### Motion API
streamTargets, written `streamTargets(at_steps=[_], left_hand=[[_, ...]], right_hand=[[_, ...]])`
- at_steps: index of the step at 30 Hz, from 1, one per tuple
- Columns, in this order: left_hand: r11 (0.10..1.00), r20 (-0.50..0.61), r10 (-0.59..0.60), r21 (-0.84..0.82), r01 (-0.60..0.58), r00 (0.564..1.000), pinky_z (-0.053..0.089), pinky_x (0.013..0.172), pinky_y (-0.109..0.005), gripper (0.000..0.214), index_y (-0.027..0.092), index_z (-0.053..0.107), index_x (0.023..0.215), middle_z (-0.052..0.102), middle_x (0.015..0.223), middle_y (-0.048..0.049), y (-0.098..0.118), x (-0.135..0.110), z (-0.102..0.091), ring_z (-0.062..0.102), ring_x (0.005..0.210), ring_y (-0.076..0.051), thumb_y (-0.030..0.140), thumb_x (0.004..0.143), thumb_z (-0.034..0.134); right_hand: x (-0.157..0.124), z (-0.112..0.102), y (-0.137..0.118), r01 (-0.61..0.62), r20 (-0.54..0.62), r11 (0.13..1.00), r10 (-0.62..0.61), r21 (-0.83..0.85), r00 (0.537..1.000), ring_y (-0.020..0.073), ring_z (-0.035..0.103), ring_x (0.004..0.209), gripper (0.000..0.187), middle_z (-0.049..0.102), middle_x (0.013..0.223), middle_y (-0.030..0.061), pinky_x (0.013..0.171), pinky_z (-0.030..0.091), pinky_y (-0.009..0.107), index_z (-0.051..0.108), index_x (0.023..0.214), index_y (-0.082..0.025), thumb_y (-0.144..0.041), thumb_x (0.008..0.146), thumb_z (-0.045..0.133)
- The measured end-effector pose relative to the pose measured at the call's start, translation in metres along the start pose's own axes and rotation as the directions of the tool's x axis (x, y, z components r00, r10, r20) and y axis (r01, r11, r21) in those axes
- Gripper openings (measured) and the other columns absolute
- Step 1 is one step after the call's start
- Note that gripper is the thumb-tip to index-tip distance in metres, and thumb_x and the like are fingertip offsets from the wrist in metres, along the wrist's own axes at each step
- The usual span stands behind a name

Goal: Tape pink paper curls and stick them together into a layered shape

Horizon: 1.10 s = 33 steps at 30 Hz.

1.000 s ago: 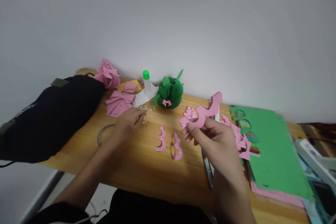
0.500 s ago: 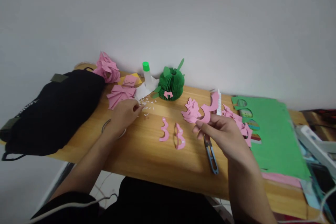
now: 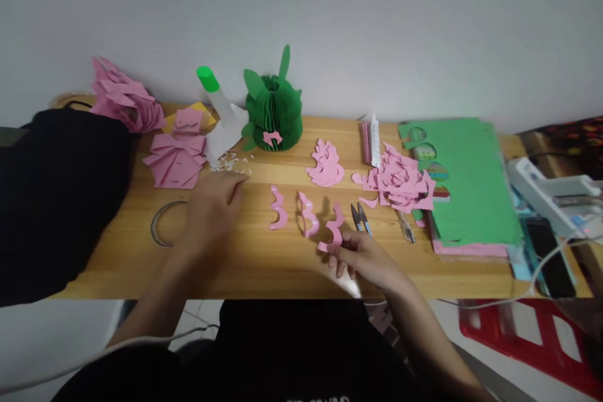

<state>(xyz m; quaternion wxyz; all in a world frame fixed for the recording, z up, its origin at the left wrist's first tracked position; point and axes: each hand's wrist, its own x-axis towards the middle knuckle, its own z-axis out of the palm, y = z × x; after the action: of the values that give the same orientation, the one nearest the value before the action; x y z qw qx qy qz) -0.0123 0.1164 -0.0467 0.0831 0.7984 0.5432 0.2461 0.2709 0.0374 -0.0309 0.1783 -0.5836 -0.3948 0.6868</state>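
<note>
My right hand (image 3: 365, 259) pinches the lower end of a wavy pink paper strip (image 3: 335, 226) between thumb and fingers, low over the table. Two similar scalloped strips lie to its left: a curled one (image 3: 308, 217) and a flatter one (image 3: 277, 208). Thread snips (image 3: 362, 218) rest just above my right hand. My left hand (image 3: 214, 204) is closed, fingertips together beside tiny white paper bits (image 3: 228, 162); what it holds, if anything, is hidden. A green honeycomb-paper figure (image 3: 274, 113) with leaf-shaped pieces and a pink bow stands behind the strips.
Pink cutouts (image 3: 325, 164), a scrap pile (image 3: 400, 179), green sheets (image 3: 475, 182) and a craft knife (image 3: 406, 227) lie rightward. Leftward are a glue stick (image 3: 217, 94), folded pink paper (image 3: 176, 160), a ring (image 3: 157, 226) and a black bag (image 3: 66, 201). A phone (image 3: 549, 257) lies far right.
My right hand, with the pink strip, has come down and left from over the cutouts to beside the other two strips. My left hand stays near the white bits. The view has shifted.
</note>
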Motion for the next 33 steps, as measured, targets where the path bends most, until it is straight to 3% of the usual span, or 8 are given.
streamTargets(at_steps=[4,7,10,13,20,25,31,33], left_hand=[[0.977,0.117,0.203,-0.092,-0.193,0.972,0.05,0.086,-0.038,0.025,0.018,0.066,0.106,0.071,0.104,-0.0089,0.047,-0.004,0.013,0.064,0.099,-0.023,0.014,0.091,0.047],[0.936,0.242,0.35,-0.131,-0.327,0.905,0.048,0.082,-0.037,0.031,0.02,0.067,0.111,0.069,0.095,-0.0072,0.072,-0.003,0.017,0.062,0.093,-0.023,0.01,0.09,0.046],[0.908,0.341,0.419,-0.15,-0.391,0.842,0.046,0.084,-0.038,0.029,0.019,0.07,0.099,0.068,0.093,-0.0073,0.08,0.0,0.019,0.06,0.092,-0.023,0.008,0.09,0.045],[0.913,0.327,0.406,-0.166,-0.372,0.853,0.045,0.08,-0.036,0.027,0.018,0.069,0.089,0.067,0.086,-0.0057,0.079,0.0,0.019,0.06,0.085,-0.022,0.006,0.09,0.045],[0.875,0.185,0.475,-0.207,-0.439,0.86,0.044,0.08,-0.035,0.022,0.015,0.065,0.086,0.067,0.083,-0.0052,0.089,-0.006,0.002,0.057,0.081,-0.02,0.006,0.09,0.045],[0.852,0.197,0.518,-0.209,-0.48,0.832,0.043,0.078,-0.036,0.023,0.016,0.065,0.083,0.063,0.081,-0.0046,0.106,-0.005,0.0,0.052,0.079,-0.02,0.009,0.09,0.044],[0.793,0.257,0.583,-0.389,-0.469,0.771,0.045,0.079,-0.035,0.024,0.019,0.069,0.099,0.064,0.095,-0.007,0.122,-0.008,0.009,0.054,0.091,-0.021,0.013,0.092,0.047],[0.773,0.245,0.575,-0.475,-0.42,0.781,0.047,0.082,-0.034,0.027,0.02,0.067,0.108,0.065,0.099,-0.0067,0.122,-0.01,0.012,0.056,0.094,-0.019,0.01,0.092,0.047]], right_hand=[[0.005,0.001,0.006,0.016,0.001,0.997,-0.016,-0.07,1.0,0.0078,0.05,0.039,0.027,0.055,0.053,-0.0063,0.038,0.038,0.019,0.057,0.075,-0.017,-0.042,0.082,0.065],[0.001,-0.002,0.006,0.077,-0.068,0.962,-0.098,-0.261,0.993,0.0106,0.051,0.043,0.026,0.054,0.055,-0.0052,0.042,0.04,0.023,0.061,0.081,-0.017,-0.042,0.086,0.059],[-0.009,-0.006,0.001,0.067,-0.203,0.813,-0.223,-0.579,0.954,0.015,0.056,0.052,0.03,0.063,0.06,0.0008,0.05,0.039,0.026,0.068,0.085,-0.018,-0.047,0.086,0.061],[-0.017,-0.006,-0.008,-0.042,-0.344,0.726,-0.273,-0.687,0.899,0.0184,0.059,0.052,0.033,0.068,0.061,0.0048,0.05,0.037,0.028,0.07,0.083,-0.018,-0.05,0.084,0.063],[-0.004,0.01,-0.018,0.33,-0.318,0.901,-0.413,-0.283,0.854,0.0155,0.065,0.064,0.035,0.071,0.074,0.0031,0.061,0.05,0.026,0.066,0.086,-0.019,-0.049,0.093,0.049],[0.002,0.014,-0.016,0.335,-0.248,0.933,-0.358,-0.131,0.9,0.0133,0.055,0.058,0.051,0.054,0.057,-0.0022,0.063,0.049,0.027,0.052,0.061,-0.02,-0.06,0.092,0.044],[0.0,0.007,-0.001,0.292,-0.278,0.954,-0.263,0.069,0.924,0.0113,0.051,0.054,0.045,0.056,0.056,-0.0029,0.056,0.046,0.025,0.058,0.06,-0.019,-0.06,0.08,0.062],[-0.002,0.002,0.006,0.272,-0.296,0.949,-0.217,0.159,0.93,0.0116,0.053,0.052,0.04,0.06,0.057,-0.0021,0.053,0.046,0.024,0.063,0.064,-0.019,-0.057,0.077,0.066]])
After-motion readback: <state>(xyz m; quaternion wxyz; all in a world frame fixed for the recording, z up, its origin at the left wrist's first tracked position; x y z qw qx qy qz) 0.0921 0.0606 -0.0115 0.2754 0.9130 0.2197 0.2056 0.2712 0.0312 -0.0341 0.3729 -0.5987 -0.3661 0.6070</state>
